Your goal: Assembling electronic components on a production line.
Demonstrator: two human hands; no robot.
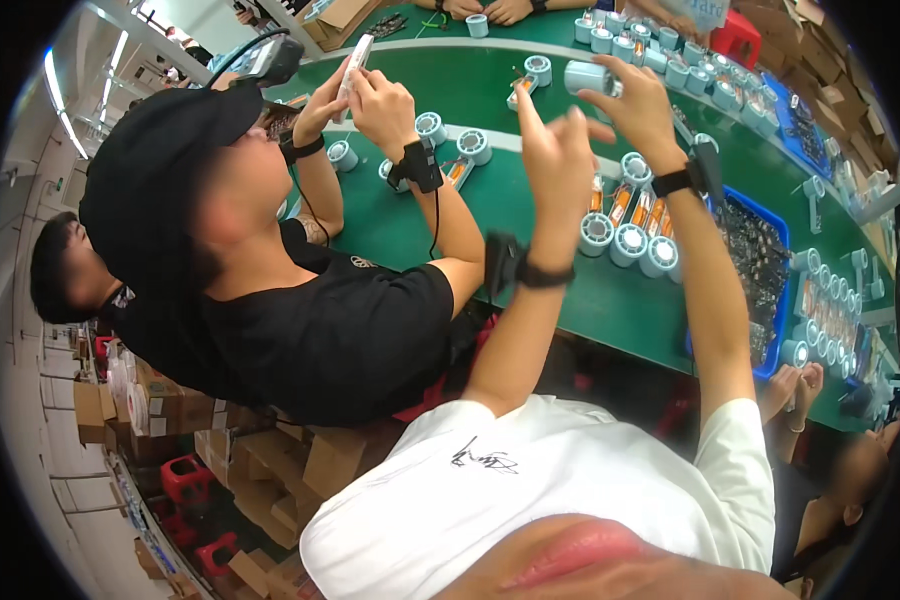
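Observation:
My right hand [642,112] is raised over the green table, thumb and fingers closed about the end of a light-blue handheld fan [586,77] with a round head. Just left of it is my left hand [558,150], partly smeared by motion. Its index finger points up and the other fingers are spread, with nothing seen between them. Beyond the left hand, another fan [537,69] lies on the table. Below my hands, several fans with opened handles [628,243] lie in a row, orange parts showing inside.
A blue tray [782,240] of small dark parts stands to the right on the green table [610,315]. More light-blue fans [727,95] line the far side. At left, a co-worker in black [320,320] holds a white piece [354,66]. Cardboard boxes [260,470] and red stools [185,478] stand behind.

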